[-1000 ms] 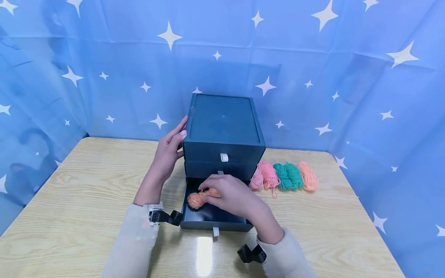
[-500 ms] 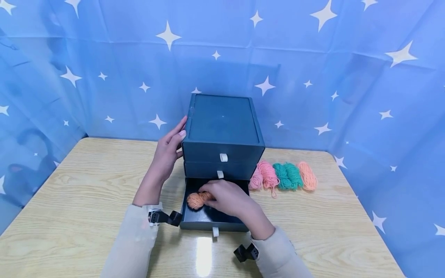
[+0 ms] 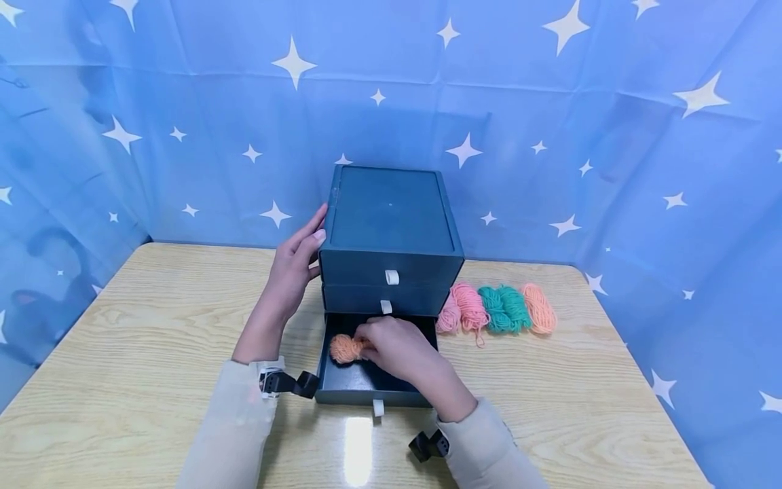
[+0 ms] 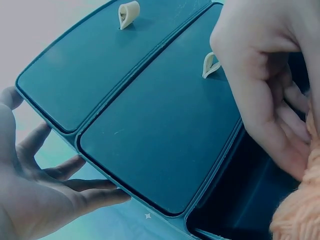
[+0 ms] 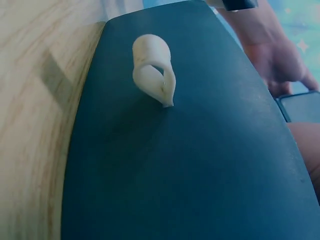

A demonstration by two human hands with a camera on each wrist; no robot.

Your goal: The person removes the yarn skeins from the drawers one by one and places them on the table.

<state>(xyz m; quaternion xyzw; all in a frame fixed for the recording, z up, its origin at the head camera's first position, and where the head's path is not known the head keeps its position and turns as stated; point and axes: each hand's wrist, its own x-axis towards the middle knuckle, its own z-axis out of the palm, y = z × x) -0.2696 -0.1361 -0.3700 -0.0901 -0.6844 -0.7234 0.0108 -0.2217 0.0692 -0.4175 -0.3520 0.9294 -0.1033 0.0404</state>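
A dark teal three-drawer box [image 3: 391, 210] stands on the table, its bottom drawer [image 3: 345, 396] pulled out. Down in that drawer, my right hand [image 3: 400, 346] pinches an orange skein of yarn [image 3: 345, 349] between thumb and fingers. The skein's right end is hidden behind the fingers. In the left wrist view, the same orange yarn [image 4: 300, 212] hangs at the lower right beneath the fingertips. My left hand [image 3: 292, 268] rests against the box's left side, fingers extended and spread along it. The right wrist view is filled by the drawer front [image 5: 185, 160] with its white pull loop [image 5: 152, 55].
Right of the box lie several skeins in a row: pink yarn [image 3: 470, 307], green yarn [image 3: 506, 309] and light orange yarn [image 3: 540, 309]. The two upper drawers are closed, each with a white loop. A blue star-patterned curtain [image 3: 391, 68] hangs behind the wooden table [image 3: 153, 380].
My right hand has shifted slightly left in the drawer, and its fingers cover more of the orange skein's right end. My left hand has stayed on the box's side.
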